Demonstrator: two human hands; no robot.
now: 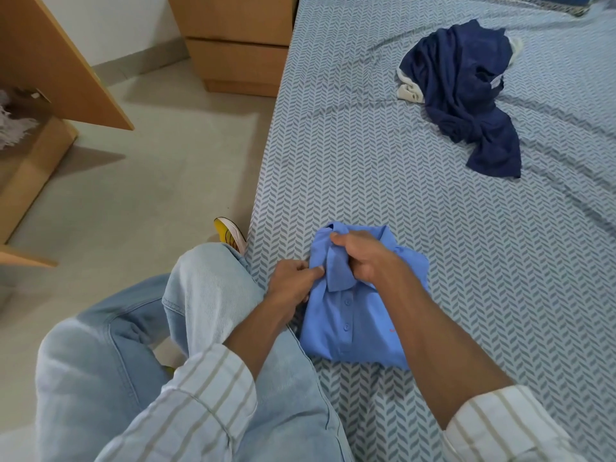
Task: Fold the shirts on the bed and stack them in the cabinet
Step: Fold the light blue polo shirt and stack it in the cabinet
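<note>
A folded light blue shirt (pixel 358 315) lies on the bed (pixel 383 168) near its left edge. The left hand (pixel 293 281) pinches the shirt's left side beside the collar; the right hand (pixel 366 258) has its fingers curled around the collar. A crumpled navy shirt (pixel 466 91) lies farther up the bed, well apart.

A home bedroom: a bed (pixel 433 201) with a patterned sheet, a wooden cabinet (pixel 233 45), and a tiled floor (pixel 140 181).
</note>
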